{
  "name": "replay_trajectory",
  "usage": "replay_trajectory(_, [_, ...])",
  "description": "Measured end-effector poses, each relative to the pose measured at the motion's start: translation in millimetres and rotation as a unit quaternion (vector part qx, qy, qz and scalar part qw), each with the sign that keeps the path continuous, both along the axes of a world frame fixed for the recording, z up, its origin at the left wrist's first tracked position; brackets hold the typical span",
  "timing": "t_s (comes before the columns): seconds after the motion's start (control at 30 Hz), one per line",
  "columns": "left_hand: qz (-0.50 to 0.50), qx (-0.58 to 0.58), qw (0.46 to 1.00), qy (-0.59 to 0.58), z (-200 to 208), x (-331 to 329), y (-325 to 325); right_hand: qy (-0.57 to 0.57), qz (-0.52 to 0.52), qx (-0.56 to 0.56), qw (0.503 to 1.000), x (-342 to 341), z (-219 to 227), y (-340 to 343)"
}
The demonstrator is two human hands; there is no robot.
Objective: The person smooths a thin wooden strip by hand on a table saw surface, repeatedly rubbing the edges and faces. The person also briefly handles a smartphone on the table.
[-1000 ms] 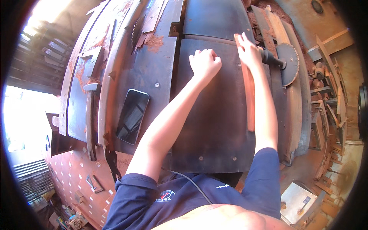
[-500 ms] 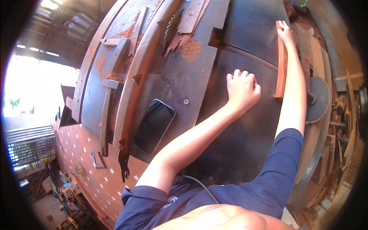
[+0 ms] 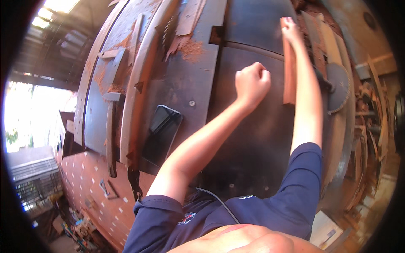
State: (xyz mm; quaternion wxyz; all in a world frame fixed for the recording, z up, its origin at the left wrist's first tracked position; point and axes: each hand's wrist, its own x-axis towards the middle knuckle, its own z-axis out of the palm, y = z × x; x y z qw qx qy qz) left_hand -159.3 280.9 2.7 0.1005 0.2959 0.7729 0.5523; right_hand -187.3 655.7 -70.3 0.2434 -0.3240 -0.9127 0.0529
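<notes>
My right hand (image 3: 291, 31) is closed round the far end of a narrow reddish wooden strip (image 3: 289, 76), which lies lengthwise along the right side of a dark metal tabletop (image 3: 236, 156). Over the middle of the same top, my left hand (image 3: 253, 83) makes a fist, and nothing sticks out of it. Whether the fist touches the metal I cannot tell. Left of my left forearm, a dark phone (image 3: 162, 135) rests on the tabletop.
A toothed circular blade (image 3: 338, 88) stands at the right beside long boards (image 3: 333, 147). On the left are a long wooden rail (image 3: 137, 88), a hammer (image 3: 111, 130), scrap wood (image 3: 190, 17) and sawdust (image 3: 194, 50). A slot (image 3: 253, 50) crosses the top. A cable (image 3: 217, 200) runs near my shirt.
The whole view has shifted, so the table and both arms sit further left. My left fist has turned slightly at the wrist. The right hand keeps its grip on the wooden strip.
</notes>
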Motion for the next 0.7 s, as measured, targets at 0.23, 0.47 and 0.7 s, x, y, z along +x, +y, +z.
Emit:
replay_trajectory(0.23, [-0.047, 0.128, 0.991, -0.009, -11.5, 9.4, 8.4, 0.032, 0.054, 0.027, 0.998, 115.8, 51.0, -195.6])
replay_trajectory(0.47, [-0.048, 0.133, 0.99, 0.026, -24.6, -2.2, 11.2, 0.008, 0.056, -0.064, 0.996, 242.6, 70.9, -380.3])
replay_trajectory(0.7, [-0.035, 0.137, 0.99, 0.011, -24.1, -7.0, -9.4, 0.029, 0.039, -0.047, 0.998, 329.8, 90.8, -491.7])
